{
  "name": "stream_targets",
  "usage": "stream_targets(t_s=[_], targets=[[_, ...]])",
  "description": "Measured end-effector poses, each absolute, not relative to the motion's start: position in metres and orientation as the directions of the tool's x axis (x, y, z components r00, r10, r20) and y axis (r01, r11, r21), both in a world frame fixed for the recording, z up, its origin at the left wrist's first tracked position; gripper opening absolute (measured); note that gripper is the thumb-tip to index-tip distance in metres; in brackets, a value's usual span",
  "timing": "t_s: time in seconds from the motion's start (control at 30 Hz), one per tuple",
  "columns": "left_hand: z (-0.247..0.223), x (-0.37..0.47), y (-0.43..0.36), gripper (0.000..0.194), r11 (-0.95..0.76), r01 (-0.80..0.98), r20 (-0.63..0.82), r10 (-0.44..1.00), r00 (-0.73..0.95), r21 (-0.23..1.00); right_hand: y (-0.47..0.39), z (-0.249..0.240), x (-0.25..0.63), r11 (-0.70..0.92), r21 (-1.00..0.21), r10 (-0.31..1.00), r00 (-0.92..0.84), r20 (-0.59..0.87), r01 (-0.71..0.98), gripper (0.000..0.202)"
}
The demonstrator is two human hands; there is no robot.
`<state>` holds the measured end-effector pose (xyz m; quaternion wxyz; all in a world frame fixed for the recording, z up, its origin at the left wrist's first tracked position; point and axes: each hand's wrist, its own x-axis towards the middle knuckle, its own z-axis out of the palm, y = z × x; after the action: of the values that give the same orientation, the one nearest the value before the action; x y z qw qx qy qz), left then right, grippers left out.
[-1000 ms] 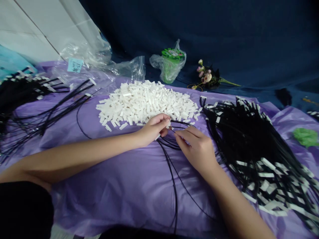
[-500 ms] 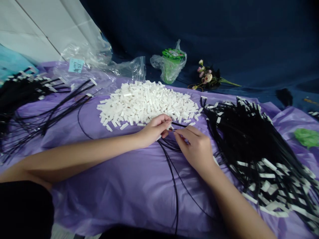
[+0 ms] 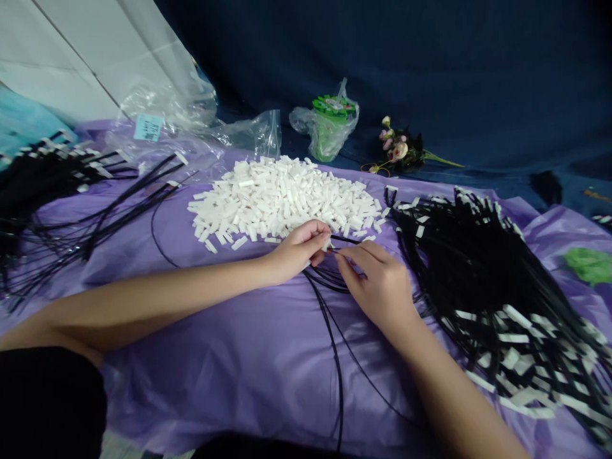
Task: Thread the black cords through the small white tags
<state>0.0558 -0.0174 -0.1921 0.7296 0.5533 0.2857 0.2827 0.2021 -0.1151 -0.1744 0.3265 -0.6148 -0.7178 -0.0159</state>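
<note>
My left hand is closed, thumb against fingers, on a small white plastic connector that shows only in part. Close by on its right, my right hand pinches a thin black wire whose end reaches the connector. Whether the end sits inside it cannot be made out. Another black cable runs from the left fingers over the right hand. Below both hands, more black cables hang across the purple sheet. Just behind them lies a heap of loose white connectors.
To the right lies a thick bundle of black cables with white ends. Another cable bundle is at the left. Toward the back are a clear plastic bag, a green-lidded cup in plastic and artificial flowers.
Both hands keep almost the same place and grip. The whole view has shifted very slightly; nothing has been let go or picked up.
</note>
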Motion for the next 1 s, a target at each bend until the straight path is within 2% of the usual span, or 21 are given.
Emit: stream_targets(t_s=[0.1, 0.17, 0.27, 0.33, 0.4, 0.5, 0.87, 1.0], targets=[[-0.195, 0.056, -0.016, 0.014, 0.250, -0.135, -0.099, 0.739, 0.666, 0.959, -0.121, -0.168, 0.207, 0.272, -0.256, 0.776, -0.055, 0.628, 0.928, 0.015], [-0.198, 0.057, -0.015, 0.015, 0.277, -0.176, -0.098, 0.751, 0.653, 0.945, -0.125, -0.163, 0.207, 0.370, -0.197, 0.733, -0.156, 0.662, 0.908, 0.012], [-0.201, 0.057, -0.013, 0.012, 0.291, -0.198, -0.102, 0.763, 0.638, 0.936, -0.130, -0.161, 0.203, 0.556, -0.158, 0.762, -0.424, 0.489, 0.816, 0.016], [-0.201, 0.058, -0.012, 0.007, 0.284, -0.192, -0.105, 0.771, 0.629, 0.939, -0.131, -0.163, 0.197, 0.578, -0.130, 0.795, -0.520, 0.312, 0.806, 0.020], [-0.200, 0.058, -0.013, 0.005, 0.278, -0.189, -0.103, 0.774, 0.624, 0.942, -0.130, -0.167, 0.191, 0.534, -0.116, 0.839, -0.507, 0.197, 0.838, 0.021], [-0.199, 0.059, -0.013, 0.004, 0.272, -0.191, -0.099, 0.777, 0.621, 0.943, -0.127, -0.172, 0.186, 0.461, -0.156, 0.887, -0.446, 0.122, 0.874, 0.018], [-0.199, 0.059, -0.013, 0.004, 0.267, -0.176, -0.101, 0.771, 0.629, 0.947, -0.124, -0.174, 0.176, 0.246, -0.176, 0.969, -0.246, 0.026, 0.953, 0.018], [-0.198, 0.058, -0.014, 0.004, 0.273, -0.177, -0.104, 0.769, 0.630, 0.945, -0.123, -0.173, 0.173, 0.162, -0.224, 0.986, -0.164, 0.007, 0.961, 0.014]])
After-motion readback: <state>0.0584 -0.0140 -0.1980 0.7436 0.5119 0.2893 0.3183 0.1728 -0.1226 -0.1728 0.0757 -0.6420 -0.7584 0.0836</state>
